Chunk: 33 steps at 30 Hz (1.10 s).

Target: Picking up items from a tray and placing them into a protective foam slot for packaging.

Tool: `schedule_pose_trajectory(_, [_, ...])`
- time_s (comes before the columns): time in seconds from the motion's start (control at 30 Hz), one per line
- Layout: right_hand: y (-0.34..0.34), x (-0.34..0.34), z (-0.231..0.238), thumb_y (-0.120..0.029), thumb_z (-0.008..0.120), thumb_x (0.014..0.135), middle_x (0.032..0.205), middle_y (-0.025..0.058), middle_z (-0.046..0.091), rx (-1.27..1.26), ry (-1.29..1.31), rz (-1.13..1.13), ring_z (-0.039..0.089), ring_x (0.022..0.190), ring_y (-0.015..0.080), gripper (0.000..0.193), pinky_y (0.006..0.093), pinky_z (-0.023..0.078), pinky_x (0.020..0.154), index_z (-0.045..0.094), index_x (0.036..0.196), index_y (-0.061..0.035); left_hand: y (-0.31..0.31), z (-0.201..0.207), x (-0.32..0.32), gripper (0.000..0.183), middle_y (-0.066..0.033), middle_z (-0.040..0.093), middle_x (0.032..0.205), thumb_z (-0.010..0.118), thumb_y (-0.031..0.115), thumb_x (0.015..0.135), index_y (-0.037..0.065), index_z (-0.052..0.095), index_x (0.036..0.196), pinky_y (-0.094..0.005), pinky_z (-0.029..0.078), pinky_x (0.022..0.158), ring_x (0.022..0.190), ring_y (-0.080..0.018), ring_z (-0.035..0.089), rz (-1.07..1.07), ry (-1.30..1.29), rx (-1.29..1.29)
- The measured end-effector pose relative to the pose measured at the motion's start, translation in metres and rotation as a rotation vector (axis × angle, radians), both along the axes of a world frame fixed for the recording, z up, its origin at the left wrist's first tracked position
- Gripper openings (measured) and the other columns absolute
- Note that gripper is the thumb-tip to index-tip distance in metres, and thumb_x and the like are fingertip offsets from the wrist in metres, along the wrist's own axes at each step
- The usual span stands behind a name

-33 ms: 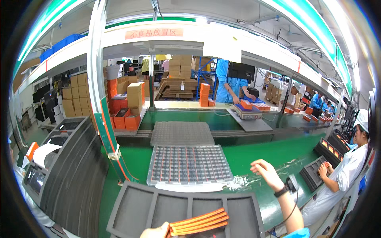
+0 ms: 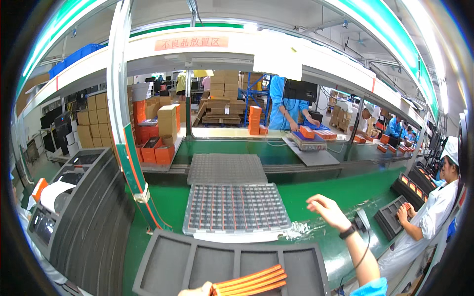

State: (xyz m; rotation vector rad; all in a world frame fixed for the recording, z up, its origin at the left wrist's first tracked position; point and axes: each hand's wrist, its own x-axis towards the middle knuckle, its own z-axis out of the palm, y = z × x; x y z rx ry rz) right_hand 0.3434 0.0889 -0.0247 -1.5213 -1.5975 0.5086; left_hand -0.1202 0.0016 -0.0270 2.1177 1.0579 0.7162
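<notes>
At the lower edge, my left hand (image 2: 200, 290) grips the end of several thin orange strips with dark gaps between them (image 2: 254, 280), fanned slightly apart. The strips are held over a dark grey foam tray (image 2: 212, 261) with wide compartments. My right hand (image 2: 327, 212), with a black band at the wrist, hovers over the green work surface, its fingers loosely stretched out and holding nothing. Left of it lies a clear plastic tray (image 2: 237, 207) with rows of small cells and orange lines between them. Behind that sits a grey gridded tray (image 2: 226, 168).
A tall stack of black foam trays (image 2: 94, 207) stands at the left beside a metal post (image 2: 118, 93). A co-worker in white (image 2: 419, 232) handles a dark tray at the right. Across the green belt, a person in blue (image 2: 291, 106) works near orange boxes.
My right hand has shifted slightly left. My left hand and the orange strips sit a little lower in the picture.
</notes>
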Motion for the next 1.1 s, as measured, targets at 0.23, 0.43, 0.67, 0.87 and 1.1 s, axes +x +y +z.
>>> schedule_pose_trajectory(0.23, [0.221,-0.026,-0.072,-0.022,0.057,0.093,0.110,0.0164,0.071,-0.082,-0.875,0.395,0.066,0.106,0.0352,0.028,0.0445,0.052,0.093,0.069,0.113,-0.0056,0.002,-0.005,0.001,0.049,-0.0163,0.066,0.076,0.084,0.044,0.075,0.007,0.058,0.093,-0.0441,0.054,0.061,0.070,-0.0372,0.067,-0.062,0.036,0.073])
schedule_pose_trajectory(0.43, [0.269,-0.076,-0.137,-0.011,0.059,0.085,0.102,0.0157,0.067,0.138,-0.903,0.336,0.065,0.100,0.0340,0.025,0.0452,0.056,0.084,0.072,0.107,-0.0063,0.010,-0.005,0.000,0.042,-0.0140,0.066,0.079,0.081,0.037,0.076,0.007,0.059,0.096,-0.0451,0.052,0.064,0.071,-0.0354,0.066,-0.081,0.064,0.097])
schedule_pose_trajectory(0.67, [0.251,-0.084,-0.150,-0.004,0.057,0.083,0.102,0.0166,0.066,0.134,-0.852,0.282,0.065,0.100,0.0332,0.028,0.0392,0.054,0.087,0.068,0.109,0.0013,0.015,-0.016,0.002,0.036,-0.0114,0.067,0.087,0.072,0.025,0.074,0.006,0.057,0.100,-0.0429,0.051,0.066,0.074,-0.0329,0.067,-0.104,0.062,0.161])
schedule_pose_trajectory(0.87, [0.258,-0.082,-0.158,-0.006,0.060,0.086,0.097,0.0172,0.067,0.228,-0.784,0.274,0.065,0.094,0.0350,0.024,0.0406,0.054,0.084,0.068,0.108,0.0016,0.017,-0.019,-0.001,0.035,-0.0108,0.068,0.092,0.070,0.023,0.075,0.007,0.057,0.102,-0.0430,0.051,0.068,0.079,-0.0318,0.067,-0.099,0.026,0.209])
schedule_pose_trajectory(1.1, [0.294,-0.076,-0.142,-0.015,0.064,0.089,0.093,0.0145,0.072,0.122,-0.792,0.330,0.067,0.092,0.0337,0.017,0.0425,0.054,0.083,0.074,0.097,-0.0046,0.014,-0.020,-0.007,0.036,-0.0102,0.068,0.094,0.070,0.026,0.076,0.007,0.057,0.103,-0.0422,0.051,0.069,0.082,-0.0306,0.068,-0.126,0.080,0.204])
